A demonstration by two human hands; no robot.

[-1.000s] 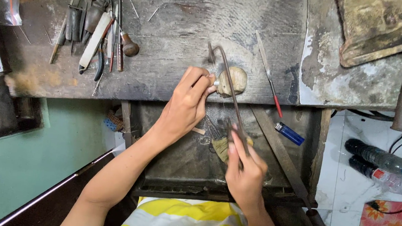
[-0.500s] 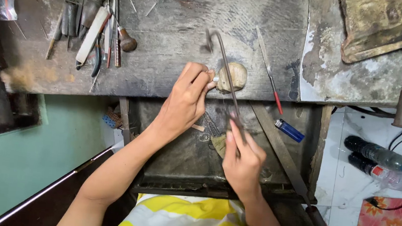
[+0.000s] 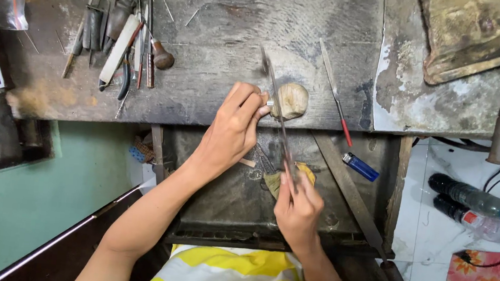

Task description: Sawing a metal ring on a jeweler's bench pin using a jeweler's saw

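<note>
My left hand (image 3: 234, 127) pinches a small metal piece (image 3: 269, 103) against a worn, rounded bench peg (image 3: 291, 99) at the edge of the dark workbench (image 3: 229, 30). My right hand (image 3: 297, 208) grips the handle end of a thin jeweller's saw frame (image 3: 277, 110), which runs up and away across the small piece. Below the hands lies an open drawer tray (image 3: 207, 215) with scraps and a yellowish cloth (image 3: 305, 170).
Hand tools lie at the bench's back left: pliers, files, a hammer (image 3: 123, 39). A red-handled file (image 3: 333, 93) lies right of the peg. A blue lighter (image 3: 360, 166) rests on a wooden slat. Plastic bottles (image 3: 468, 196) lie on the white floor at right.
My right hand has slid slightly along with the saw frame, a small sawing stroke; my left hand stays on the piece at the peg. The view has shifted a little.
</note>
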